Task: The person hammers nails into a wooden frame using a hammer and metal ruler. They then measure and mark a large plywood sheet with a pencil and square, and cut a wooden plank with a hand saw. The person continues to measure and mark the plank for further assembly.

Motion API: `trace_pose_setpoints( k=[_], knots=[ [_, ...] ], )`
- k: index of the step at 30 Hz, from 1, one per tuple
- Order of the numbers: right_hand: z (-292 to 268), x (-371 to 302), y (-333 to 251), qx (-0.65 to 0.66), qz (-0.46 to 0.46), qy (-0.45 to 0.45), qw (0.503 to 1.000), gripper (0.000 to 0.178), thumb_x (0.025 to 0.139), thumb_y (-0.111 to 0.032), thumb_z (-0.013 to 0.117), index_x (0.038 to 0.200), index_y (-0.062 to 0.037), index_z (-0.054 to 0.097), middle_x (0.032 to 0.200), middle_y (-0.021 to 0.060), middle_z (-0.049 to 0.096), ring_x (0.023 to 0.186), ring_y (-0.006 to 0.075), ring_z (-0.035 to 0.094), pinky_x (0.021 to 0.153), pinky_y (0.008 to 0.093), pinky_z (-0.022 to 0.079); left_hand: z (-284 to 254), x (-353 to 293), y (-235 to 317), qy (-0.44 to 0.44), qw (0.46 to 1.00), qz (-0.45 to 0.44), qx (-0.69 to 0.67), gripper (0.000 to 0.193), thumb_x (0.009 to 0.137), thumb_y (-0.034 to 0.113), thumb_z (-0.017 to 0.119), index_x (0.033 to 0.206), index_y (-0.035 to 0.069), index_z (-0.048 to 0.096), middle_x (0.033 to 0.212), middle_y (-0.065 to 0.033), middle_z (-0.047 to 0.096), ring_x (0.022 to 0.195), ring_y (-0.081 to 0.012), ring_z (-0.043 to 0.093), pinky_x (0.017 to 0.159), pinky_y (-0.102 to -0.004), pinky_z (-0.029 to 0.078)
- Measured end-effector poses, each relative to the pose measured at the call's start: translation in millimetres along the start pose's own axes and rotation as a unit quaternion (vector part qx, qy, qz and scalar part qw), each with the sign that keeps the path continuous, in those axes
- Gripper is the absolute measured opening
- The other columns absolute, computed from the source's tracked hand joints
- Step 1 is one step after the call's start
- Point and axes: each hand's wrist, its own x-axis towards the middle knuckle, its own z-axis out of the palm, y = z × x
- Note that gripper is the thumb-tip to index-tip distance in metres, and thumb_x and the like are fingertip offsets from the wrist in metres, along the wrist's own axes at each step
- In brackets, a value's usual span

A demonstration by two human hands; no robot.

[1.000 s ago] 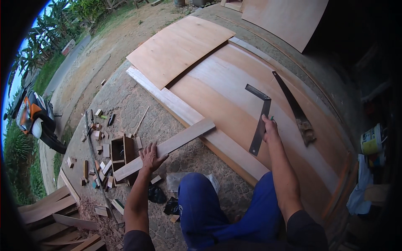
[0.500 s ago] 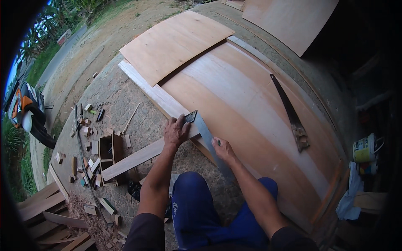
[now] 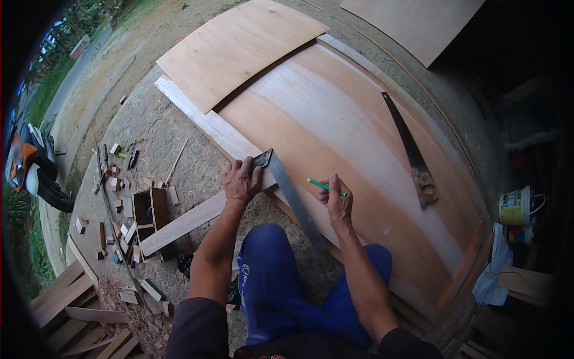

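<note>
My left hand (image 3: 240, 180) is closed over the dark stock of a try square (image 3: 297, 203), pressing it against the end of a wooden strip (image 3: 182, 228). The square's grey blade slants toward me across that strip's end and the edge of a large plywood panel (image 3: 353, 173). My right hand (image 3: 339, 203) is raised over the panel, right of the blade, and pinches a green pencil (image 3: 315, 183) whose end points left. The strip's other end reaches a small wooden box (image 3: 160, 206). My left hand covers part of the strip and of the square's stock.
A handsaw (image 3: 408, 140) lies on the panel at the right. A loose plywood sheet (image 3: 245, 45) covers its far end. Offcuts (image 3: 122, 233) litter the concrete at the left, near a motorcycle (image 3: 39, 158). A bucket (image 3: 517, 204) stands at the far right.
My right hand has lifted off the square's blade and moved a little right, with the pencil now in plain sight. My left hand keeps its hold. The whole view has shifted slightly.
</note>
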Motion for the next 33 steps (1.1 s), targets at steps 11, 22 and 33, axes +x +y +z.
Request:
trace_pose_setpoints(
  k=[11, 22, 33],
  knots=[
    [22.0, 3.9, 10.0, -0.036, -0.088, -0.011, 0.995, 0.03, 0.102, -0.031, 0.061, 0.1, -0.0017, 0.061, 0.079, 0.005, 0.065, 0.071, 0.0111, 0.061, 0.066, 0.0277, 0.05, -1.4, 1.3, 1.8, -0.014, 1.0, -0.011, -0.005, 0.043, 0.091, 0.05, 0.062, 0.121, 0.018, 0.064, 0.109, -0.0108, 0.06, 0.108, -0.0308, 0.056, 0.091, -0.0466, 0.041],
    [45.0, 23.6, 2.3, -0.167, -0.168, -0.072, 0.969, 0.021, 0.099, -0.022, 0.062, 0.106, -0.0025, 0.064, 0.083, 0.0144, 0.07, 0.077, 0.0249, 0.071, 0.07, 0.0367, 0.055, 3.3, 0.6, 1.9, 0.006, 1.0, 0.001, 0.004, 0.044, 0.091, 0.048, 0.063, 0.121, 0.016, 0.065, 0.108, -0.0115, 0.061, 0.107, -0.0308, 0.057, 0.093, -0.0479, 0.04],
    [56.5, 43.2, 24.7, -0.213, -0.19, -0.101, 0.953, 0.019, 0.096, -0.021, 0.064, 0.106, -0.005, 0.064, 0.095, 0.0192, 0.071, 0.089, 0.04, 0.07, 0.076, 0.0451, 0.055, 0.5, 1.6, 2.5, -0.014, 1.0, -0.008, -0.006, 0.047, 0.089, 0.048, 0.065, 0.122, 0.015, 0.065, 0.107, -0.0109, 0.062, 0.108, -0.0317, 0.056, 0.097, -0.0455, 0.04]
  ],
)
